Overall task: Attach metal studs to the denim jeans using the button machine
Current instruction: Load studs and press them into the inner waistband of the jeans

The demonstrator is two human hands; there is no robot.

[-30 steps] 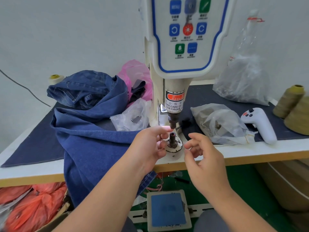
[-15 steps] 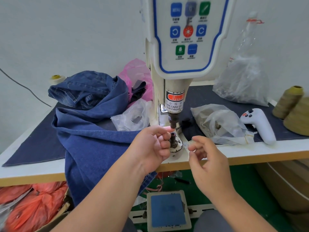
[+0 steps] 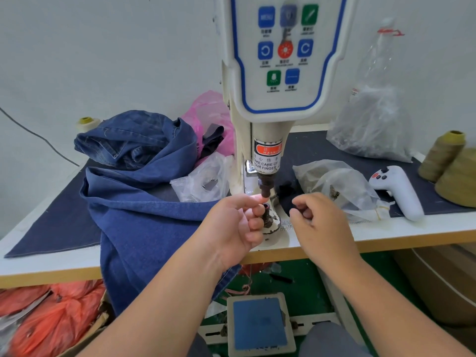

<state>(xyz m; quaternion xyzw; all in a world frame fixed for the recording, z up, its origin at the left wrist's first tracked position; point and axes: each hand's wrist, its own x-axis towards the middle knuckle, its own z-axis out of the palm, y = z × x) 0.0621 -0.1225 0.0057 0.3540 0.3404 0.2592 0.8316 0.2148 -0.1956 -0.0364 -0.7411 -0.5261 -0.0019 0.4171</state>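
Denim jeans (image 3: 144, 202): heaped on the table (image 3: 386, 233) left of the machine (image 3: 270, 119), one leg hanging over the front edge. Left hand (image 3: 231, 225): fingertips at the lower die (image 3: 268, 217) beneath the punch (image 3: 265, 184); whether they pinch a stud cannot be told. Right hand (image 3: 319, 222): just right of the die, fingers curled, contents not visible. Clear bag (image 3: 340, 189) behind it.

Counts: one button machine (image 3: 262, 130) with seven coloured buttons on its panel; one heap of denim jeans (image 3: 144, 202); two hands, left hand (image 3: 231, 225) and right hand (image 3: 319, 228); three clear plastic bags (image 3: 342, 186) and one pink bag (image 3: 208, 112); three thread cones (image 3: 443, 155); one white controller (image 3: 396, 189); one foot pedal (image 3: 260, 323) below the table (image 3: 386, 235); orange bags under the table, number unclear.
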